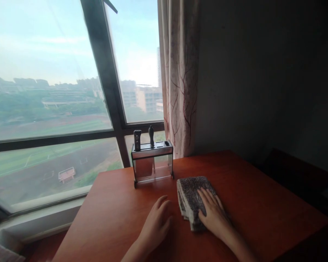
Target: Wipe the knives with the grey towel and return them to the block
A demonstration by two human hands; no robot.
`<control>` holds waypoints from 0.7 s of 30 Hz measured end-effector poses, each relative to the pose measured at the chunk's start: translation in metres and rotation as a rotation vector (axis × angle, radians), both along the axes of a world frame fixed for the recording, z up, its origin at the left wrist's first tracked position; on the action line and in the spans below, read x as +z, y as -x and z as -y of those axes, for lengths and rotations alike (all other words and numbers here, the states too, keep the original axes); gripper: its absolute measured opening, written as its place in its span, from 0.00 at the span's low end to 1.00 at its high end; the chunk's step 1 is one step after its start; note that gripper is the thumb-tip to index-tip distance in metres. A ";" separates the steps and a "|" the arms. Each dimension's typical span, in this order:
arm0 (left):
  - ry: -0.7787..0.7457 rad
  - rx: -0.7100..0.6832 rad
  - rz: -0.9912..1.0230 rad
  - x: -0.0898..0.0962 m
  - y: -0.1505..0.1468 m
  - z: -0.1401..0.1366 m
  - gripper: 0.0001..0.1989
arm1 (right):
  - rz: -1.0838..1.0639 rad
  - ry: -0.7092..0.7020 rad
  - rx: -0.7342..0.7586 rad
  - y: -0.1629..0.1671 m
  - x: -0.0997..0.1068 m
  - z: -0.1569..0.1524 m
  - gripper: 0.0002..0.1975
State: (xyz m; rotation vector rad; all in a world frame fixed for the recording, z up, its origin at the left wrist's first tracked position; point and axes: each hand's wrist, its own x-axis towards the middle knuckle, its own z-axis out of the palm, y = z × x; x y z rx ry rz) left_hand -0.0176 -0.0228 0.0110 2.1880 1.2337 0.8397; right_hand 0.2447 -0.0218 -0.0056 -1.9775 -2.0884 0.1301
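A folded grey speckled cloth (192,189) lies on the reddish-brown table (112,207), several layers thick along its left edge. My right hand (211,211) rests on its right part, fingers stretched out across the top and thumb toward the front. To the left of the cloth, apart from it, my left hand (157,220) is at the table with fingers loosely bent and apart, holding nothing. Behind both hands stands a clear-sided knife block (152,150) with a dark top and frame. Two dark handles stick up out of it, and a blade shows through the clear side.
A large window with a dark frame (102,65) runs along the left and back. Beside it hangs a pale curtain (182,80) with a reddish branch pattern, behind the table's back edge. A dark wall (240,72) fills the right. Patterned fabric (2,253) shows at lower left.
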 end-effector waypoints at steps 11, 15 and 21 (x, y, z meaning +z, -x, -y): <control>0.010 0.081 0.108 -0.009 0.001 0.003 0.20 | 0.042 0.115 -0.020 -0.032 0.019 -0.102 0.29; 0.031 0.081 0.113 -0.007 0.001 0.004 0.19 | 0.070 0.073 -0.013 -0.024 0.007 -0.068 0.32; 0.035 0.099 0.170 0.000 -0.002 0.000 0.14 | 0.087 -0.027 0.020 -0.012 -0.007 -0.001 0.33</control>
